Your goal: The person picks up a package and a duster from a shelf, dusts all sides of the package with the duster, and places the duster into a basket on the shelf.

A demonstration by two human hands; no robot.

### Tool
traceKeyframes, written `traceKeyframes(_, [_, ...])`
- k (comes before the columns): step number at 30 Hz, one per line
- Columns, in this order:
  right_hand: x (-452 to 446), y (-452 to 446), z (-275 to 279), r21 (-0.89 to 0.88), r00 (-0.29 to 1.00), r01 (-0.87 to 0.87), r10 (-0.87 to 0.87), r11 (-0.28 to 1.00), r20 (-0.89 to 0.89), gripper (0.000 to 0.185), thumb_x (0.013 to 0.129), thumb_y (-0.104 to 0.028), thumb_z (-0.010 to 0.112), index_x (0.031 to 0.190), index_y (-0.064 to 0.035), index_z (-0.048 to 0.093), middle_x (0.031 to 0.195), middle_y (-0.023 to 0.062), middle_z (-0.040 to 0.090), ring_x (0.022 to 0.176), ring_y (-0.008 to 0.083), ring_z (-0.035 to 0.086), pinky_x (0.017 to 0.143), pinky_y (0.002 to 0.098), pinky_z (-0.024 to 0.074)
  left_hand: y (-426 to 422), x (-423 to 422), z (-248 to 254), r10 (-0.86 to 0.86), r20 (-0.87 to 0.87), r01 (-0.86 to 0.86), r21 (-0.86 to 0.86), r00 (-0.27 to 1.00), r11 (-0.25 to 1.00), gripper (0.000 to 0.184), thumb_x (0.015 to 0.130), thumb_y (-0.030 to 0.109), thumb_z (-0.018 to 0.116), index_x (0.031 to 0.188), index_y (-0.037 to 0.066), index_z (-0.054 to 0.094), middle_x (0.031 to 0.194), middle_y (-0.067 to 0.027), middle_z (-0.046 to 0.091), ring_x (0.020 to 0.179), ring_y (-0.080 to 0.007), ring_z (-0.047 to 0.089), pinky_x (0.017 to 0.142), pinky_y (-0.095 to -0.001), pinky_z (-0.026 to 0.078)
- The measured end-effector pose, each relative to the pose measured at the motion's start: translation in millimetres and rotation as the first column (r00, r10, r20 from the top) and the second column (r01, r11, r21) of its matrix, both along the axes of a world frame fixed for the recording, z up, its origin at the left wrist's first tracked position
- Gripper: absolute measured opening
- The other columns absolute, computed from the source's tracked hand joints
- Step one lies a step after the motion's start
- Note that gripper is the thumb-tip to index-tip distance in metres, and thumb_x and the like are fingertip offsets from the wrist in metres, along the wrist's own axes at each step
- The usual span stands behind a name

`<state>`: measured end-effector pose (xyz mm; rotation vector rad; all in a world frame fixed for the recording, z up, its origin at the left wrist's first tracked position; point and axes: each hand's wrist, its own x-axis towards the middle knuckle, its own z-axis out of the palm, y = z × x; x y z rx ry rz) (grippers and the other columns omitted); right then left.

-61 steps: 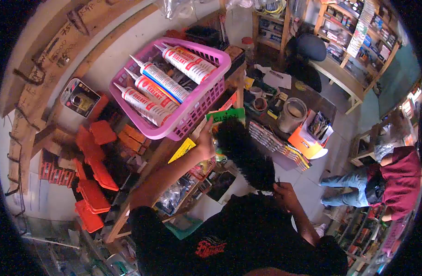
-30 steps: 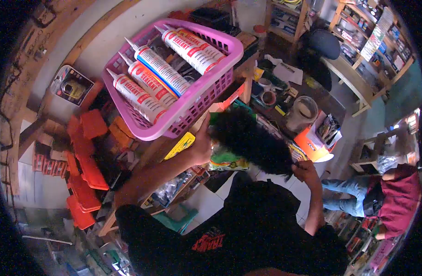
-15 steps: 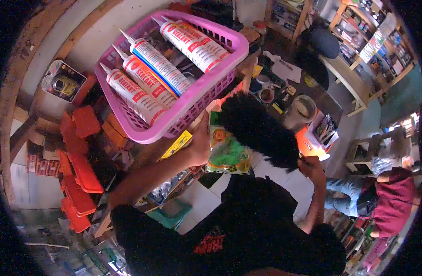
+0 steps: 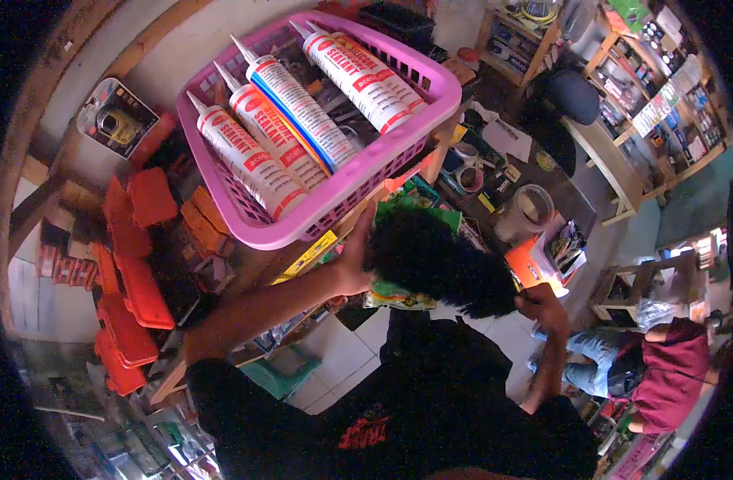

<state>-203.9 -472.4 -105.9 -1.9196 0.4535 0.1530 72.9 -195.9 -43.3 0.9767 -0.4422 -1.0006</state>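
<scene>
My left hand [image 4: 354, 264] grips the left edge of a green plastic packet [image 4: 398, 296]; some of its fingers are hidden. A black fluffy thing [image 4: 438, 256] covers much of the packet. At the fluffy thing's right end, my right hand [image 4: 542, 308] is closed in a pinch on it. Just above my left hand, a pink basket [image 4: 278, 234] holds several white sealant tubes [image 4: 298, 112] with pointed nozzles. A yellow card [image 4: 306, 256] lies beside my left wrist.
Red plastic boxes [image 4: 134, 288] are stacked at the left, below a packaged padlock [image 4: 118, 124]. A jar [image 4: 526, 212] and an orange-white box [image 4: 530, 264] stand on the dark table. Someone in a maroon shirt [image 4: 674, 376] is at the far right, below wooden shelves.
The view has shifted, with the basket now larger and higher than at first. The green packet shows less than half a second ago, more hidden by the fluffy thing. Both hands keep their holds.
</scene>
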Motion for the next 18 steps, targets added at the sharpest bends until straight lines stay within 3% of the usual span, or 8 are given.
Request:
traceKeyframes(1, [2.6, 1.3, 1.6, 0.021, 0.999, 0.022, -0.021, 1.000, -0.025, 0.038, 0.083, -0.019, 0.065, 0.054, -0.0075, 0.043, 0.051, -0.0052, 0.034, 0.048, 0.0056, 0.030, 0.044, 0.0283, 0.0239, 0.2, 0.2, 0.5, 0.010, -0.006, -0.010, 0.000, 1.000, 1.000, 0.083, 0.080, 0.076, 0.040, 0.118, 0.005, 0.060, 0.119, -0.0139, 0.060, 0.112, -0.0325, 0.054, 0.105, -0.0475, 0.034])
traceKeyframes(2, [4.4, 3.1, 6.2, 0.027, 0.999, 0.011, -0.010, 1.000, -0.043, 0.038, 0.083, -0.020, 0.065, 0.054, -0.0076, 0.043, 0.051, -0.0052, 0.035, 0.048, 0.0058, 0.030, 0.044, 0.0282, 0.0237, -2.9, 9.6, 0.3, -0.045, -0.402, 0.078, 0.065, 0.915, 0.995, 0.084, 0.080, 0.076, 0.040, 0.120, 0.005, 0.058, 0.120, -0.0137, 0.059, 0.113, -0.0328, 0.053, 0.105, -0.0475, 0.034])
traceKeyframes(3, [5.2, 7.5, 13.4, 0.034, 0.998, 0.001, 0.001, 0.999, -0.062, 0.038, 0.083, -0.021, 0.065, 0.054, -0.0077, 0.043, 0.051, -0.0051, 0.035, 0.047, 0.0059, 0.030, 0.044, 0.0281, 0.0236, -4.6, 14.8, -0.2, -0.061, -0.736, 0.185, 0.090, 0.675, 0.979, 0.085, 0.080, 0.077, 0.040, 0.122, 0.005, 0.057, 0.122, -0.0136, 0.058, 0.114, -0.0331, 0.052, 0.105, -0.0476, 0.034])
traceKeyframes(6, [1.9, 2.7, 7.8, -0.044, 0.998, -0.065, 0.065, 0.997, 0.005, 0.039, 0.084, -0.022, 0.064, 0.054, -0.0077, 0.043, 0.051, -0.0051, 0.035, 0.047, 0.0063, 0.030, 0.044, 0.0281, 0.0233, -4.7, 14.5, -2.5, -0.076, -0.709, 0.209, 0.102, 0.701, 0.973, 0.091, 0.080, 0.079, 0.033, 0.136, 0.008, 0.044, 0.140, -0.0158, 0.043, 0.127, -0.0309, 0.042, 0.111, -0.0445, 0.027])
traceKeyframes(10, [-6.3, 1.9, -0.3, 0.006, 0.997, 0.072, -0.072, 0.997, 0.036, 0.041, 0.085, -0.024, 0.063, 0.054, -0.0085, 0.041, 0.051, -0.0050, 0.035, 0.047, 0.0065, 0.030, 0.044, 0.0285, 0.0228, -7.3, 17.8, -29.7, -0.101, -0.667, 0.188, 0.059, 0.738, 0.980, 0.093, 0.079, 0.080, 0.031, 0.137, 0.008, 0.042, 0.142, -0.0151, 0.041, 0.129, -0.0306, 0.040, 0.111, -0.0442, 0.026])
traceKeyframes(12, [-8.6, 1.1, 0.9, 0.036, 1.000, 0.018, -0.018, 0.999, -0.007, 0.041, 0.086, -0.023, 0.063, 0.054, -0.0095, 0.041, 0.050, -0.0050, 0.035, 0.047, 0.0060, 0.030, 0.044, 0.0282, 0.0227, -7.8, 18.8, -36.3, -0.042, -0.656, 0.158, 0.118, 0.753, 0.980, 0.094, 0.079, 0.081, 0.030, 0.139, 0.009, 0.041, 0.143, -0.0144, 0.040, 0.130, -0.0302, 0.040, 0.111, -0.0448, 0.026])
traceKeyframes(15, [-14.0, -2.6, -13.8, 0.023, 0.998, 0.001, -0.003, 1.000, 0.060, 0.039, 0.087, -0.021, 0.062, 0.055, -0.0096, 0.043, 0.050, -0.0049, 0.037, 0.047, 0.0055, 0.032, 0.043, 0.0276, 0.0237, -2.0, 19.1, -30.8, -0.147, -0.740, 0.276, 0.054, 0.656, 0.960, 0.088, 0.078, 0.079, 0.040, 0.134, 0.011, 0.047, 0.138, -0.0128, 0.047, 0.127, -0.0336, 0.041, 0.108, -0.0524, 0.028])
traceKeyframes(18, [-6.5, 8.2, -4.4, 0.054, 0.992, 0.127, -0.128, 0.990, 0.011, 0.034, 0.087, -0.019, 0.062, 0.058, -0.0079, 0.048, 0.051, -0.0052, 0.040, 0.047, 0.0048, 0.034, 0.043, 0.0270, 0.0255, -5.4, 7.1, -17.1, 0.005, -0.557, 0.128, 0.199, 0.830, 0.972, 0.082, 0.083, 0.074, 0.038, 0.137, 0.012, 0.044, 0.140, -0.0124, 0.044, 0.130, -0.0310, 0.037, 0.110, -0.0517, 0.025])
